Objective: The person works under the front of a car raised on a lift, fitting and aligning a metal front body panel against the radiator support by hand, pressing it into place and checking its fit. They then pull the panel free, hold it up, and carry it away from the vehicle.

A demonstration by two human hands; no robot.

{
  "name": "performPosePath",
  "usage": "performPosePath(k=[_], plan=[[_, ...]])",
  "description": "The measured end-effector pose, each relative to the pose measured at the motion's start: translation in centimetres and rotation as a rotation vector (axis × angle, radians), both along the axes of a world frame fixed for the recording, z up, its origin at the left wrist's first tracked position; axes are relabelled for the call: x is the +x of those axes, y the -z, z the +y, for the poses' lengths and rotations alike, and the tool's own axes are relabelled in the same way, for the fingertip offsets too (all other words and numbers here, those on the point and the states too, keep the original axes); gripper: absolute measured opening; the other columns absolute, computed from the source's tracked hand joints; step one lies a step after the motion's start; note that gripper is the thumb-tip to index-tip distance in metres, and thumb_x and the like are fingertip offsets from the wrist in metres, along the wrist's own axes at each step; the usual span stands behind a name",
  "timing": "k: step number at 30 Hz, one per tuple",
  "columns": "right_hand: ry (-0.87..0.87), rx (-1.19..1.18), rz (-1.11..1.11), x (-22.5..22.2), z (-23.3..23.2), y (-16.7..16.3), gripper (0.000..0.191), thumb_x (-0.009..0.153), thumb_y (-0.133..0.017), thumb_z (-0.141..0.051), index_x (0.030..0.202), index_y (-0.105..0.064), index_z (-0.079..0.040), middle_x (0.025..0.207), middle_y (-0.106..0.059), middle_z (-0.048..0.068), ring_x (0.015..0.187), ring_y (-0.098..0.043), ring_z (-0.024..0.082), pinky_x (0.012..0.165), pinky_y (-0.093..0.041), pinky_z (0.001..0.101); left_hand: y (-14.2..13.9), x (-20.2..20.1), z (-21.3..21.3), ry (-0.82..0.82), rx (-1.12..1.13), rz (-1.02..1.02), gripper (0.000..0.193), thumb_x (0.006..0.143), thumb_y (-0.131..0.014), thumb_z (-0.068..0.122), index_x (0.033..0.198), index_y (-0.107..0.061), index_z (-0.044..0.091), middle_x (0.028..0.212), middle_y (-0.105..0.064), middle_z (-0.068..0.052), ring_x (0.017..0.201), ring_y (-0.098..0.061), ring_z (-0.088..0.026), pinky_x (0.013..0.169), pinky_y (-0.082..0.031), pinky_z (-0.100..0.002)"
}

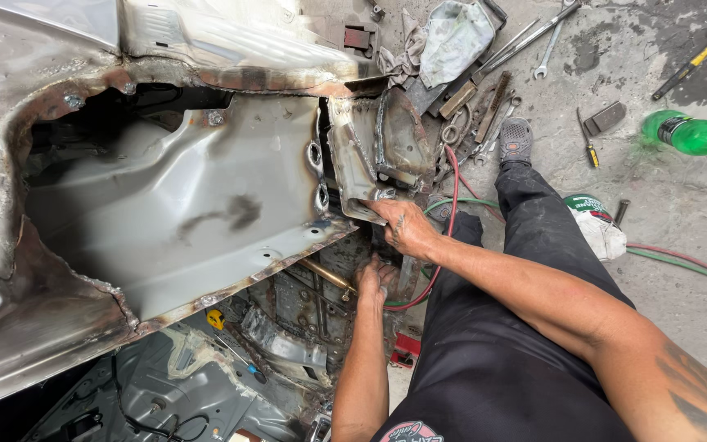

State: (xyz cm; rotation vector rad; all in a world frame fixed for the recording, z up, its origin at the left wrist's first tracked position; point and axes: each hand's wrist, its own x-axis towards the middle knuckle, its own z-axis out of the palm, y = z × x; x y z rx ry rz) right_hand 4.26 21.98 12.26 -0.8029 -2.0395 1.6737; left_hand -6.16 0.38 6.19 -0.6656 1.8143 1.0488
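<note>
While right hand [403, 226] grips the rusty bracket [378, 151] against the cut body panel [182, 205], left hand [376, 278] fingers curl underneath, grip unclear; bracket looks positioned, not yet fixed.

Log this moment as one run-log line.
right hand: gripping lower edge of rusty welded sheet-metal bracket | left hand: beneath it, by brass-coloured torch tube, grip unclear | grey car body panel: beside bracket
</note>
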Motion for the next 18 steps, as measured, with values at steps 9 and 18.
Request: performPosePath(k=[9,18], plan=[[0.021,-0.025,0.013,0.6,0.1,-0.9,0.074,0.064,-0.054,0.012,0.137,-0.058,0.000,0.114,-0.069,0.025,0.108,-0.066,0.044,0.093,-0.056,0.0499,0.5,0.1,-0.4,0.011,-0.011,-0.010,0.030,0.101,-0.061,0.017,0.120,-0.052,-0.004,0.104,-0.058,-0.020,0.086,-0.069,-0.034,0.077,-0.066,-0.050],[0.035,-0.049,-0.047,0.4,0.1,-1.1,0.071,0.067,-0.056,0.011,0.137,-0.059,-0.002,0.114,-0.070,0.023,0.107,-0.067,0.043,0.091,-0.056,0.0509,0.7,0.1,-0.4,0.010,-0.020,-0.013,0.035,0.100,-0.063,0.018,0.121,-0.050,-0.006,0.109,-0.059,-0.023,0.090,-0.069,-0.035,0.079,-0.065,-0.052]])
